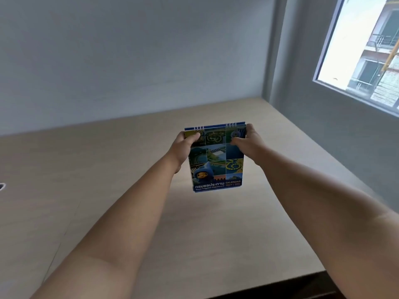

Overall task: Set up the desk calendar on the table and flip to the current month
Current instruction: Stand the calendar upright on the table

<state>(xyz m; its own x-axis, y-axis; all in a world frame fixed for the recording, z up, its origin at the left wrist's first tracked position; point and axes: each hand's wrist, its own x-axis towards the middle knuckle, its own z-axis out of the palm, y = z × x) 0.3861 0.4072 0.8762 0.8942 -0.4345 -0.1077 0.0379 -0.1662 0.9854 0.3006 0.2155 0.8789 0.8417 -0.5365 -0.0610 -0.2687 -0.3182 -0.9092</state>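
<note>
Calendar (216, 157) upright between both hands, left (185, 143) and right (248, 140) gripping top corners, long axis vertical, above worktop (108, 180).

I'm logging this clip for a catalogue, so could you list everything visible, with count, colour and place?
calendar: one, blue cover with green and blue photo tiles and a cartoon figure, white spiral rings on top, held above the middle of the table
table: one, light wood, fills the lower view and meets the walls in the corner
walls: two, pale grey, behind and to the right of the table
window: one, grey frame, upper right, a building outside
left hand: one, gripping the calendar's upper left edge
right hand: one, gripping the calendar's upper right edge
</note>
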